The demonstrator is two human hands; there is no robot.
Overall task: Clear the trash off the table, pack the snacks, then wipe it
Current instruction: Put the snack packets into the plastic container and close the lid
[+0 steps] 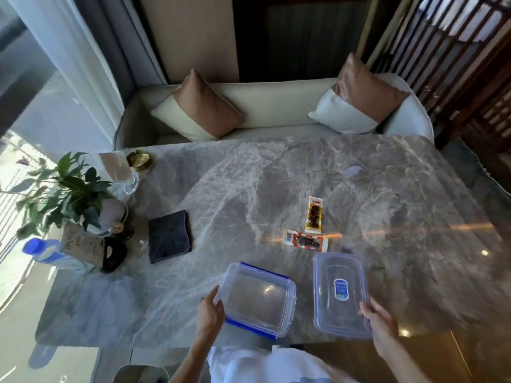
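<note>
A clear plastic lid with blue clip flaps (260, 298) lies near the front edge of the grey marble table (249, 189). My left hand (210, 310) grips its left edge. To the right stands the clear container (340, 294) with a blue label on its bottom, and my right hand (379, 322) holds its near right corner. Two wrapped snacks lie just beyond: one upright packet (314, 214) and one lying sideways (305, 241). A dark folded cloth (169, 235) rests at the left. A small pale scrap (351, 170) sits further back on the right.
At the table's left stand a potted plant (69, 189), a blue-capped bottle (41, 251), a brown paper bag (83, 244), a black object (114, 254) and a gold dish (139, 160). A sofa with two cushions (271, 111) runs behind the table.
</note>
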